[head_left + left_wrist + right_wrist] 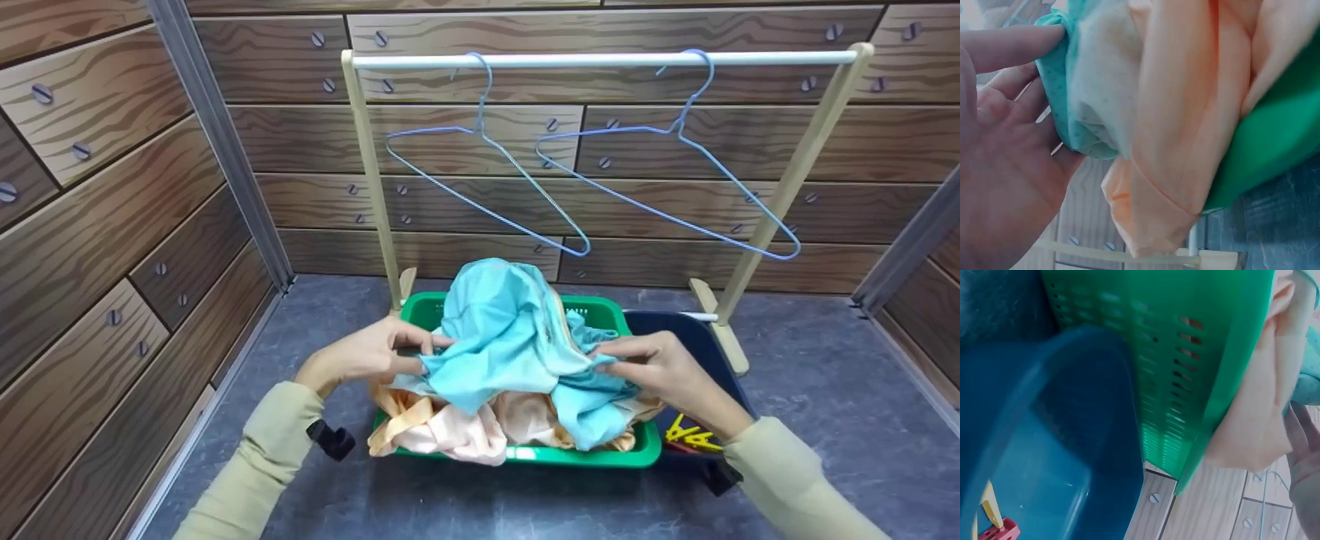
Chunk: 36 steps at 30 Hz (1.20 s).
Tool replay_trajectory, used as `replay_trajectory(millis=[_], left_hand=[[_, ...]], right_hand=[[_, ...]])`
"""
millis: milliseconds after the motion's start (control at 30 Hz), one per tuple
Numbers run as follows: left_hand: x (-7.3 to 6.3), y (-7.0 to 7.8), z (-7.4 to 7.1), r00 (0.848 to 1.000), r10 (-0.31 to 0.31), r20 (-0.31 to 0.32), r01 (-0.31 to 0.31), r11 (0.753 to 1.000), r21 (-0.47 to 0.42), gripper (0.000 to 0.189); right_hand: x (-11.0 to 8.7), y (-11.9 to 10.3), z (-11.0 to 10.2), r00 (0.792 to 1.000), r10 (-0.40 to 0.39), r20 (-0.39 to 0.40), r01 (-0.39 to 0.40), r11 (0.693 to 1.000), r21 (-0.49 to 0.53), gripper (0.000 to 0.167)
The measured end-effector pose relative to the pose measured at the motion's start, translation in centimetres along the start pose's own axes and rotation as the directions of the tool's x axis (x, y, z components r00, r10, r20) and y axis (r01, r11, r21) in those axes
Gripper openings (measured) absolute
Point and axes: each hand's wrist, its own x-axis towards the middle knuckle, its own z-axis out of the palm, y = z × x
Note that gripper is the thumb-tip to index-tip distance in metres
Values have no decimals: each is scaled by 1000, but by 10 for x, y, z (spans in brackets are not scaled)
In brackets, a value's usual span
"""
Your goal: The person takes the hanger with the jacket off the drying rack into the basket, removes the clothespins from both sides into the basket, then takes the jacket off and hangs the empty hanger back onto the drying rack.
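A crumpled turquoise garment (491, 337) with a pale inner side is bunched over the green basket (585, 456). My left hand (367, 351) pinches its left edge between thumb and fingers; in the left wrist view the thumb presses the turquoise cloth (1058, 84). On the opposite side my right hand (660, 367) pinches a fold of the same garment. Peach-coloured cloth (457, 435) lies beneath it and spills over the basket's front rim. In the right wrist view, only part of the right hand (1304, 455) shows, at the right edge beside peach cloth (1255, 422).
Behind the basket stands a rack with a white rail (600, 60). Two blue hangers, a left one (525, 169) and a right one (720, 150), hang from it. A dark blue tub (675, 326) holding yellow clothespins (690, 435) sits right of the basket.
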Motion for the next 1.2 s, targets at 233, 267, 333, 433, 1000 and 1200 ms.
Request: replay_trajectory(millis=[233,267,333,433,1000,1200], left_hand=[[-9,-3,21,991,-132,-11,133,987,94,14],[-10,-5,24,990,-143,-20,144,982,125,15],[-11,-10,30,989,-147,-33,150,971,185,16],[-12,-13,35,991,-127,-37,133,950,283,16],[14,-2,-10,992,-124,12,124,992,23,31],[35,8,-21,987,-154,-37,157,983,98,26]], right_hand=[[-11,7,3,996,31,78,-26,997,-70,18],[-12,9,4,995,48,91,-39,995,-95,19],[-13,15,4,990,80,112,-61,985,-163,20],[-16,23,6,981,124,147,-79,956,-283,21],[9,-5,-14,992,125,-32,-128,923,-362,30],[49,2,-18,987,134,-83,-155,924,-350,34]])
